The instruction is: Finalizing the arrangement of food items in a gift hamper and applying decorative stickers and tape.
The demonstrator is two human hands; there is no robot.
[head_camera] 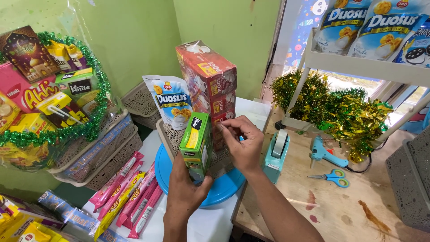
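Open wooden tabletop (349,210) right of the tape dispenser (276,157); leftward, wafer packs (130,197) and stacked baskets (96,157).

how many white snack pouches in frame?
4. One pouch stands in the basket behind the green box, which the left hand holds. Three more sit on the white shelf top right. Others may be cropped.

Green-yellow carton (197,141) upright on basket (168,134) front edge, tall red box (208,85) behind it, white-blue pouch (172,102) leaning at basket's back-left corner.
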